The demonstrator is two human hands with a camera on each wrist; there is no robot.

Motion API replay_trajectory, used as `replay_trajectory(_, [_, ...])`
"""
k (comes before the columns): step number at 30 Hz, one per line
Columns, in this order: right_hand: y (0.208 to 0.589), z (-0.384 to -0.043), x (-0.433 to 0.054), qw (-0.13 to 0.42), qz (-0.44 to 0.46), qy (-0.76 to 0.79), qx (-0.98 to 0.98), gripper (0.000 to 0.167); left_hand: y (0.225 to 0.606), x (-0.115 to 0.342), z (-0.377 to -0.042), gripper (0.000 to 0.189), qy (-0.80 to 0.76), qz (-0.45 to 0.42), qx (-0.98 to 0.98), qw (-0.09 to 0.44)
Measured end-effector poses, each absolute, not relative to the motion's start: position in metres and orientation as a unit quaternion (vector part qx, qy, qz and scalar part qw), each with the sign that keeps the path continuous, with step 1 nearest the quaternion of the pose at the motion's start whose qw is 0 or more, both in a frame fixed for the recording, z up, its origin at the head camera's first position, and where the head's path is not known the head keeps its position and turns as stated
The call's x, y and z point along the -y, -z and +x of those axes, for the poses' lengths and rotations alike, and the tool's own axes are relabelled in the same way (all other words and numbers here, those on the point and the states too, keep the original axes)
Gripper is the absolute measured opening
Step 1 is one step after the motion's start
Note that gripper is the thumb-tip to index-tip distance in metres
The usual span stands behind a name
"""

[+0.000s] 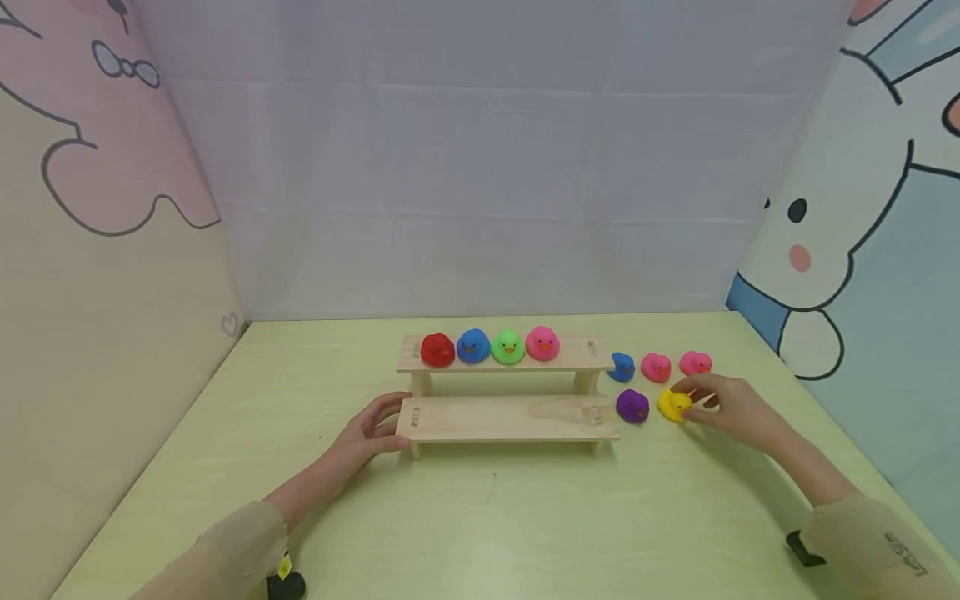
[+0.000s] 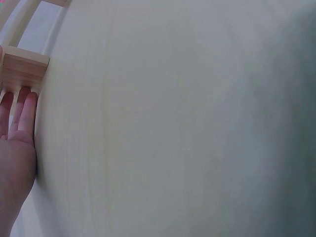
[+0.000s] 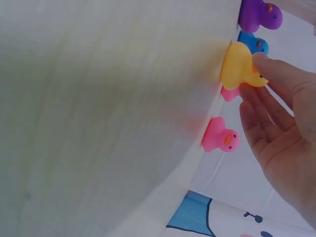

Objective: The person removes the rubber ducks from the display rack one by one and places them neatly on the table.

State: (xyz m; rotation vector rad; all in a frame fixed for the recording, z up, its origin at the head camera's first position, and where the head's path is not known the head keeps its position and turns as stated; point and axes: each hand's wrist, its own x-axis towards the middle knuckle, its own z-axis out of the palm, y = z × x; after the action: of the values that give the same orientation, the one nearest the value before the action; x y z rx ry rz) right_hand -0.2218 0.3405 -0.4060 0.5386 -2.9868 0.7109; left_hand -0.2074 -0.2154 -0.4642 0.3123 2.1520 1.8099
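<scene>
A two-step wooden stand (image 1: 510,419) sits on the table. My left hand (image 1: 372,427) holds the left end of its lower step, thumb at the front edge and fingers towards the back; in the left wrist view, straight fingers (image 2: 28,111) reach the end support. My right hand (image 1: 738,412) pinches a yellow rubber duck (image 1: 672,405) between thumb and fingers, right of the stand. A purple duck (image 1: 632,406) sits just left of the yellow one. Lined up on the upper step are a red duck (image 1: 437,350), a blue duck (image 1: 473,346), a green duck (image 1: 508,347) and a pink duck (image 1: 542,342).
Behind the yellow duck, a second blue duck (image 1: 622,367) and two more pink ducks, one nearer the stand (image 1: 656,367) and one farther right (image 1: 696,362), stand on the table. A white backdrop (image 1: 480,200) and printed side panels (image 1: 795,267) enclose the table (image 1: 480,525).
</scene>
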Motion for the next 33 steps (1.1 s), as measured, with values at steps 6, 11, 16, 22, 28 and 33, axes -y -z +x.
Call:
replay_trajectory(6, [0.406, -0.223, -0.341, 0.013, 0.174, -0.229, 0.957, 0.032, 0.465, 0.216, -0.207, 0.066, -0.631, 0.111, -0.751, 0.158])
replay_trajectory(11, [0.405, -0.222, -0.341, 0.013, 0.175, -0.226, 0.958, 0.032, 0.465, 0.216, -0.207, 0.066, -0.633, 0.112, -0.749, 0.157])
replay_trajectory(16, [0.404, -0.221, -0.34, 0.008, 0.174, -0.225, 0.959, 0.032, 0.465, 0.216, -0.208, 0.066, -0.634, 0.115, -0.749, 0.156])
replay_trajectory(22, [0.403, -0.221, -0.34, 0.008, 0.178, -0.224, 0.958, 0.033, 0.463, 0.215, -0.207, 0.066, -0.63, 0.113, -0.753, 0.157])
replay_trajectory(28, [0.402, -0.219, -0.341, 0.004, 0.176, -0.219, 0.96, 0.042, 0.462, 0.215, -0.205, 0.066, -0.629, 0.107, -0.753, 0.159])
replay_trajectory(33, [0.395, -0.22, -0.342, 0.009, 0.185, -0.205, 0.961, 0.049, 0.461, 0.214, -0.204, 0.066, -0.629, 0.098, -0.755, 0.16])
